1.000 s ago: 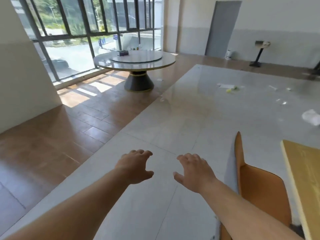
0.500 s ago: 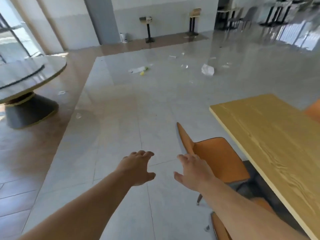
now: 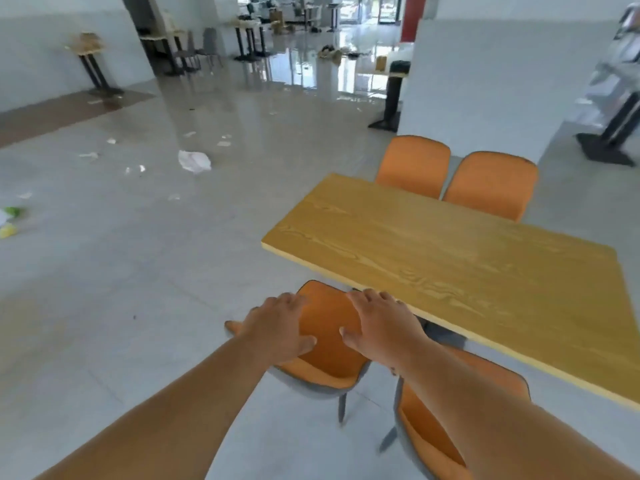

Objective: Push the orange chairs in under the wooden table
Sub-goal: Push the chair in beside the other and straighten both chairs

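Head's swung right since a second ago: the whole wooden table shows now, long axis running away rightward. Left hand and right hand, fingers spread, gripping nothing, hover over the near orange chair, seat facing the table.

Glossy grey tile floor, scattered litter.

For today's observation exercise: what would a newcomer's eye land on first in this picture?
The long wooden table at centre right, ringed by orange chairs: two at its far side and two near the viewer. Next, the left hand and right hand, spread open over the near-left chair. Then crumpled white litter on the glossy floor.
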